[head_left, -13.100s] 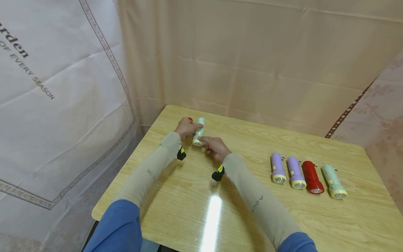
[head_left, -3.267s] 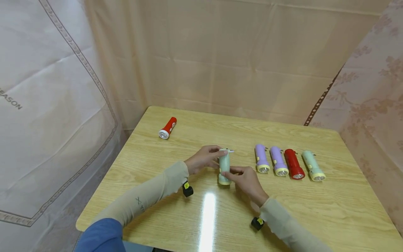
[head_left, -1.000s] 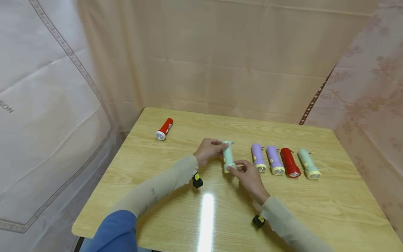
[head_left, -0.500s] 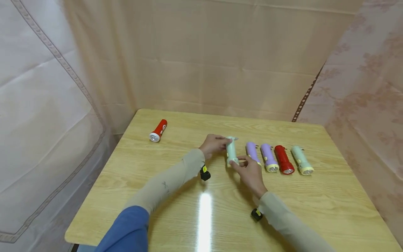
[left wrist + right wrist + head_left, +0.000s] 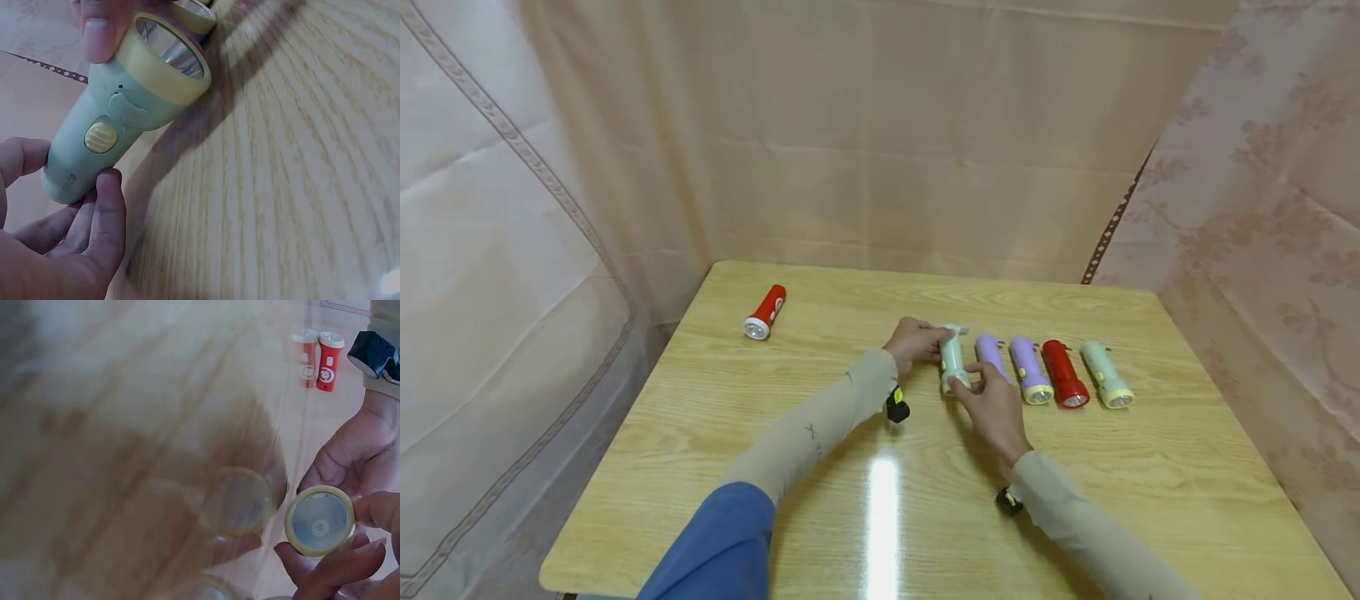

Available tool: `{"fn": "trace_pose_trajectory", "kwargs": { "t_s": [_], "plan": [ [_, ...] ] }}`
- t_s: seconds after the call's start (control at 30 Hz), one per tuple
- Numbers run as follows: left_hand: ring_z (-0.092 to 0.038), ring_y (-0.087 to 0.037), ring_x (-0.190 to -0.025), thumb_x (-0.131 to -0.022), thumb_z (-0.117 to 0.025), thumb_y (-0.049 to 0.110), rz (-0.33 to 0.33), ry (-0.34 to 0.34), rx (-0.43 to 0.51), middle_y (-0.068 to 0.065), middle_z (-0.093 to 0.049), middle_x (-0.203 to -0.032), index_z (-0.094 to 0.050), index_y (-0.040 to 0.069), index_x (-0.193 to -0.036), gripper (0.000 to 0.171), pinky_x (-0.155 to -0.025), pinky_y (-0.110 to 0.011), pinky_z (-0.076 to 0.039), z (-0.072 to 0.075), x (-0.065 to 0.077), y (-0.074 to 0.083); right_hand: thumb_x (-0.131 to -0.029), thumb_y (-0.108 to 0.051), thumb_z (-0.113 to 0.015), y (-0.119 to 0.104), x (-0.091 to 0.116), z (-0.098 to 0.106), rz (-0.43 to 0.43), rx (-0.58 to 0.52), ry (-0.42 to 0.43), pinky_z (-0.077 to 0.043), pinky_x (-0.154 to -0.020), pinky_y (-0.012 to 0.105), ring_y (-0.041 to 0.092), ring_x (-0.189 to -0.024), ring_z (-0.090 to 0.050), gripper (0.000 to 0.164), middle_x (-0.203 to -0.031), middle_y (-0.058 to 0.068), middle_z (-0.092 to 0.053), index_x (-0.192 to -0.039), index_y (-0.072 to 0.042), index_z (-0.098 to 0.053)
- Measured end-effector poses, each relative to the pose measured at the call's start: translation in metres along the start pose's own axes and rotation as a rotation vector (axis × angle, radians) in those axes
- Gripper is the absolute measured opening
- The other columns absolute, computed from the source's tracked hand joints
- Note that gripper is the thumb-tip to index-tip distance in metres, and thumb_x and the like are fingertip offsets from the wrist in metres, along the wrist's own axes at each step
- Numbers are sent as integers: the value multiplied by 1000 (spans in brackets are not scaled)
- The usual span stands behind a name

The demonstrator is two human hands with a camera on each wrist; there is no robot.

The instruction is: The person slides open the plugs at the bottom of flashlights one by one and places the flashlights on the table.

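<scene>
A mint-green flashlight (image 5: 952, 357) with a yellow rim is between both hands, its lens end towards me. My left hand (image 5: 916, 342) pinches its tail end. In the left wrist view this flashlight (image 5: 103, 128) shows a yellow switch and a raised elephant-like shape. My right hand (image 5: 996, 408) grips the lens end, with the right thumb (image 5: 100, 37) on the rim. A purple flashlight (image 5: 991, 353) lies just right of it, its lens end hidden behind the right hand. Whether the held flashlight touches the tabletop I cannot tell.
Farther right in the row lie another purple flashlight (image 5: 1028, 368), a dark red one (image 5: 1063, 371) and a second mint-green one (image 5: 1106, 372). A red flashlight with a white head (image 5: 766, 312) lies alone at the far left of the wooden table (image 5: 700, 467). Curtains hang behind.
From beside the red-and-white flashlight, the mint-green flashlight has come rightwards to the left end of the row, held by both hands. Lately it has drawn closer to the purple flashlight.
</scene>
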State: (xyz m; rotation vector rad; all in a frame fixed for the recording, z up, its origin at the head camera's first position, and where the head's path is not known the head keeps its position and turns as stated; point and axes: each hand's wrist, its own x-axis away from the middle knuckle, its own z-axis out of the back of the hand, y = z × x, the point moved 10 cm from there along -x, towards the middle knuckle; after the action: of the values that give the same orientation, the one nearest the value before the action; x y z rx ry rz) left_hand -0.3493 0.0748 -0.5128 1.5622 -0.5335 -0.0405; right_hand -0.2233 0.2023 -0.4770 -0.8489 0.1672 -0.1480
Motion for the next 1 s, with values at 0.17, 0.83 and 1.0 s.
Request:
{"fn": "trace_pose_trajectory", "kwargs": {
  "t_s": [0.17,0.83,1.0],
  "plan": [
    [-72,-20,-83,-92,-80,19,6,-1,-28,-13,-74,-95,-72,-5,-109,30,-85,-38,-62,-1,0,-1,-96,-40,-72,-3,-1,-2,12,50,-22,-53,-56,30,19,-73,-70,46,-92,13,-75,-124,-4,-63],
    [-72,-20,-71,-94,-78,18,-4,57,-169,-14,-73,-87,-73,-6,-99,25,-74,-36,-64,-2,2,2,-100,-41,-66,-7,-5,-5,9,141,-114,-56,-63,34,24,-81,-69,44,-99,16,-74,-122,-3,-59],
    [-72,-22,-72,-94,-78,19,3,90,-197,-12,-73,-86,-73,-4,-98,24,-75,-37,-64,0,5,4,-101,-41,-65,-9,-8,-5,15,161,-121,-55,-62,33,23,-80,-69,43,-97,15,-74,-121,-3,-60]
  ]
}}
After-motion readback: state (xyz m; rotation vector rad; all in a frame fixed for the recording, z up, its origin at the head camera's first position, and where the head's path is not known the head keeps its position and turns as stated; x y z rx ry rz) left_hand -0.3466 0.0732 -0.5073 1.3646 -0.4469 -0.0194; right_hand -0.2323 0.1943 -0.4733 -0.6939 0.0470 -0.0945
